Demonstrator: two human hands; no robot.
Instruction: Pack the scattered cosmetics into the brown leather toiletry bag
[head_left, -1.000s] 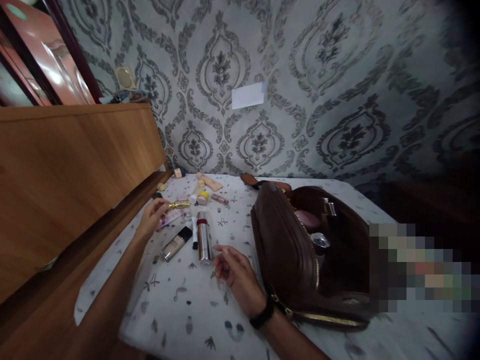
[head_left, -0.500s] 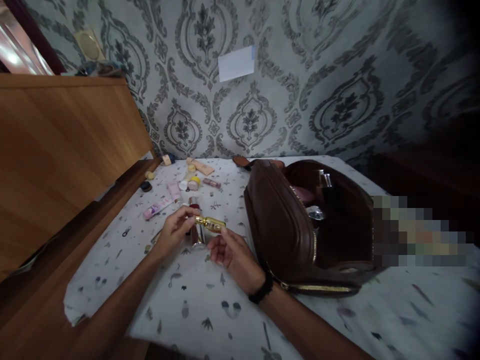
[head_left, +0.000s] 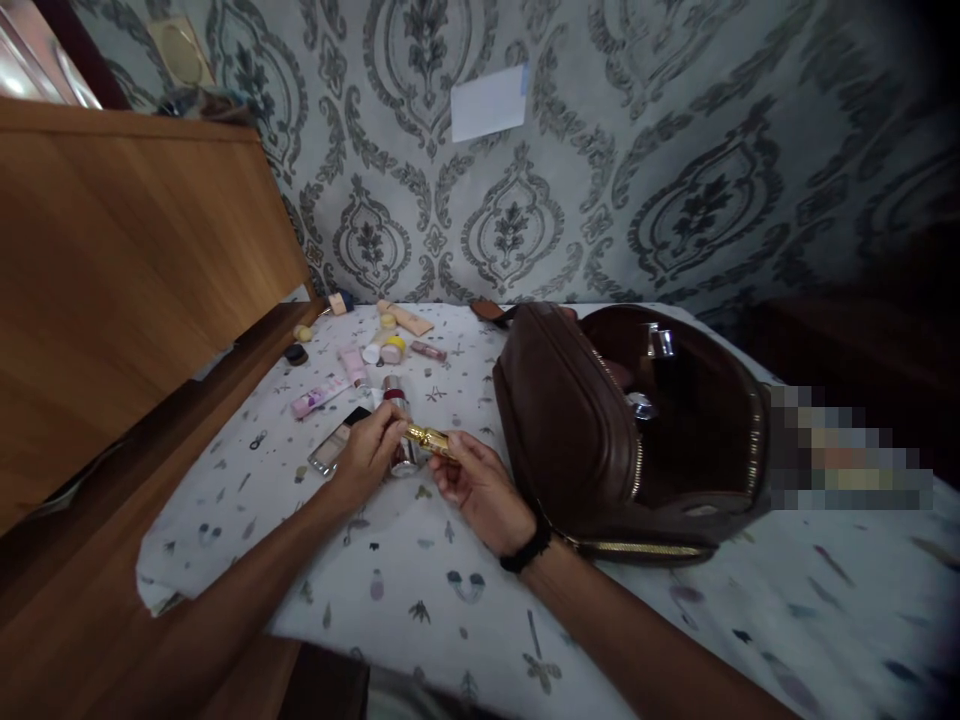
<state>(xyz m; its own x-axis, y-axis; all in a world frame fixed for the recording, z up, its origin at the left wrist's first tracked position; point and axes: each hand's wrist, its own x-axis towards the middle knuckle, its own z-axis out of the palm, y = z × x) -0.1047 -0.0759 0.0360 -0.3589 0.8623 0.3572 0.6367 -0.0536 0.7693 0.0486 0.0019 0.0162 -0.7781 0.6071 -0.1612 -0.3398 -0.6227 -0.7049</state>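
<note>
Between my two hands is a small gold bottle [head_left: 429,440]. My left hand [head_left: 370,446] is closed on its left end, and my right hand [head_left: 480,488], with a black band at the wrist, pinches its right end. Under and behind the bottle, a silver and red container [head_left: 395,390] lies on the patterned white sheet [head_left: 405,570]. A palette with a dark edge [head_left: 330,452] lies just left of my left hand. To the right of my right hand sits an open brown leather bag [head_left: 562,420] with shiny items inside.
Several cosmetics lie toward the wall, among them a pink tube [head_left: 319,398], a peach tube [head_left: 406,318] and a yellow-lidded jar [head_left: 392,349]. A wooden panel [head_left: 150,270] stands at the left. A blurred patch covers something right of the bag.
My right hand has closed its fingers on the right end of the gold bottle. The view has shifted slightly, and more of the palette shows beside my left hand.
</note>
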